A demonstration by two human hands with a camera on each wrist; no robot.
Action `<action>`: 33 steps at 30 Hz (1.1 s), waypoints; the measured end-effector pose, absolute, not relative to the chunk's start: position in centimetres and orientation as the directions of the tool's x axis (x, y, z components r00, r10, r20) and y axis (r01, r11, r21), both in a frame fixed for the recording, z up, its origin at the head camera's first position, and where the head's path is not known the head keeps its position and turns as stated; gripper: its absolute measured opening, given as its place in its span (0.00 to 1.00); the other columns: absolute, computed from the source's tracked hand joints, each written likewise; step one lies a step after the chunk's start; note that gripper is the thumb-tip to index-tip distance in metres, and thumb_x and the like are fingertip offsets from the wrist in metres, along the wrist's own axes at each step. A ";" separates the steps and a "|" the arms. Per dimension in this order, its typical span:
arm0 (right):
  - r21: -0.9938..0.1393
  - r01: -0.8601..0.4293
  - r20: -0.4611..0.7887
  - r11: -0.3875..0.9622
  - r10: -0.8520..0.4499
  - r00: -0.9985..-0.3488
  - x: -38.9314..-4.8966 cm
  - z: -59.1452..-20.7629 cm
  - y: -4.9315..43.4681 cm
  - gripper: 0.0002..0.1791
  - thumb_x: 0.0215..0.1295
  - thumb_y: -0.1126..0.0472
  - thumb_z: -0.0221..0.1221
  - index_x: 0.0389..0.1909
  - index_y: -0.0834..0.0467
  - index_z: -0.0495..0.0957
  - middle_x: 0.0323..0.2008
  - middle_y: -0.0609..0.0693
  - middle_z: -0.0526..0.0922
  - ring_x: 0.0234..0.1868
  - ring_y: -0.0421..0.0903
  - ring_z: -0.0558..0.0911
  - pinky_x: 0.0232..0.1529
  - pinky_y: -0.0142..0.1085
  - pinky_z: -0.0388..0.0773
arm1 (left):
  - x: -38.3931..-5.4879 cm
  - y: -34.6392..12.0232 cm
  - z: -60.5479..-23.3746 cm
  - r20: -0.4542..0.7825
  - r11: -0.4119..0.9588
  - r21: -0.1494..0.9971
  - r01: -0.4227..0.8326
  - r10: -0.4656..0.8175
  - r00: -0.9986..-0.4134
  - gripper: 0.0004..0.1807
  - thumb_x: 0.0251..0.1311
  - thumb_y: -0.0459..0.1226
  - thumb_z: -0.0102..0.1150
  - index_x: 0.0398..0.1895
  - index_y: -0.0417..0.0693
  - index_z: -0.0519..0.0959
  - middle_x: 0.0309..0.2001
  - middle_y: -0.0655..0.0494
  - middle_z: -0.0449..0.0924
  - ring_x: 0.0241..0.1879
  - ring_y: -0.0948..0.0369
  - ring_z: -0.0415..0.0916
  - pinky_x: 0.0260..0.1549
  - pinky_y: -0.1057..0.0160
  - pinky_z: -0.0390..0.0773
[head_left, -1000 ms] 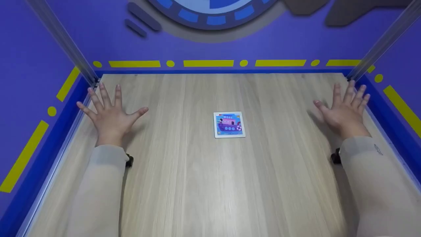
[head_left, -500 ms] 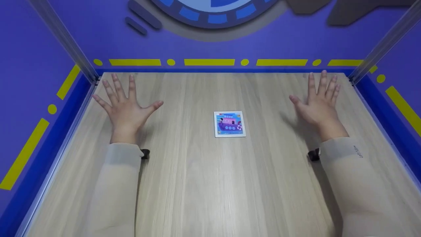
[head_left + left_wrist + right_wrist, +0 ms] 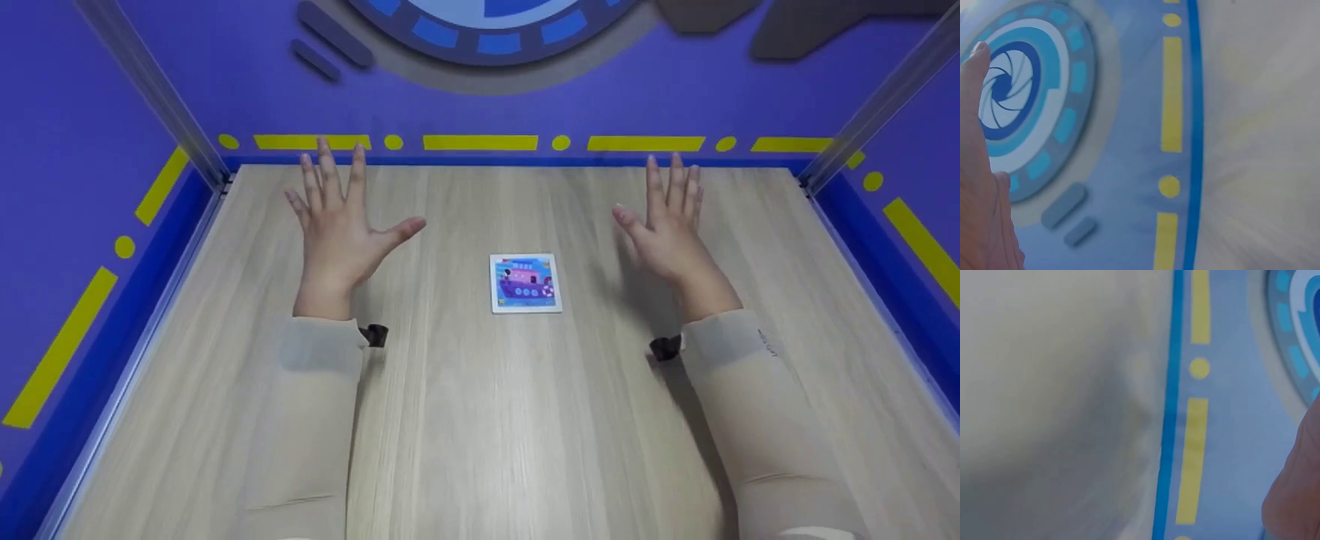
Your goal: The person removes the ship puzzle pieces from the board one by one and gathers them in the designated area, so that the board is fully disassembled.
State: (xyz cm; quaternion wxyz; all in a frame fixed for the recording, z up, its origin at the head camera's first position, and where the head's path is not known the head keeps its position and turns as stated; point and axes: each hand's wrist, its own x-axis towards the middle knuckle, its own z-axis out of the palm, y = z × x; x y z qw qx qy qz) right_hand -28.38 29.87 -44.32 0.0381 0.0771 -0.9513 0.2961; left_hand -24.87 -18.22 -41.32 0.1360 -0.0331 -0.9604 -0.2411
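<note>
In the head view a square white-framed picture tile [image 3: 526, 283] lies flat on the wooden table, showing a pink and purple ship on blue. To its left is my left hand [image 3: 337, 236], fingers straight and spread, thumb pointing toward the middle. On the tile's other side my right hand [image 3: 671, 236] is held the same way, its fingers pointing at the back wall. Both hands hold nothing and are apart from the tile. The left wrist view catches part of the left hand [image 3: 979, 169] at its edge; the right wrist view shows a bit of the right hand [image 3: 1297, 489].
Pale wood tabletop [image 3: 465, 420] stretches between purple side walls and a back wall [image 3: 480, 112] with yellow dashes and a round blue emblem [image 3: 1010, 84]. Metal posts [image 3: 154, 90] stand at the back corners. A small black wrist device [image 3: 375, 335] juts from each sleeve.
Both hands have moved inward from the table's sides toward the tile, fingers still extended. The left hand has also shifted slightly toward the back wall. The tile stays in place.
</note>
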 end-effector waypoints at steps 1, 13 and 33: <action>-0.579 -0.170 0.117 0.798 -0.125 -0.985 -28.4 -44.1 29.4 0.54 0.83 0.21 0.43 0.92 0.31 0.21 0.90 0.42 0.08 0.90 0.56 0.08 0.85 0.77 0.19 | -24.9 -17.8 -41.0 0.286 0.866 0.475 0.155 0.015 -0.958 0.74 0.52 0.91 0.51 0.94 0.76 0.30 0.93 0.54 0.09 0.92 0.41 0.09 0.84 0.21 0.21; -0.794 -0.213 0.113 0.569 -0.207 -0.972 -28.7 -42.4 23.8 0.49 0.84 0.21 0.41 0.94 0.31 0.33 0.93 0.41 0.19 0.93 0.58 0.19 0.85 0.81 0.26 | -24.3 -14.4 -38.7 0.281 0.727 0.622 0.291 0.140 -0.949 0.73 0.49 0.96 0.38 0.95 0.76 0.37 0.94 0.62 0.15 0.94 0.42 0.16 0.87 0.27 0.19; -0.964 -0.057 0.007 0.259 -0.191 -0.982 -28.8 -44.7 19.7 0.37 0.91 0.39 0.48 0.90 0.54 0.63 0.88 0.57 0.66 0.86 0.57 0.68 0.88 0.58 0.64 | -25.8 -12.5 -42.4 0.124 0.698 0.650 0.302 0.295 -0.948 0.61 0.67 0.86 0.40 0.96 0.71 0.46 0.96 0.58 0.33 0.95 0.41 0.31 0.86 0.20 0.48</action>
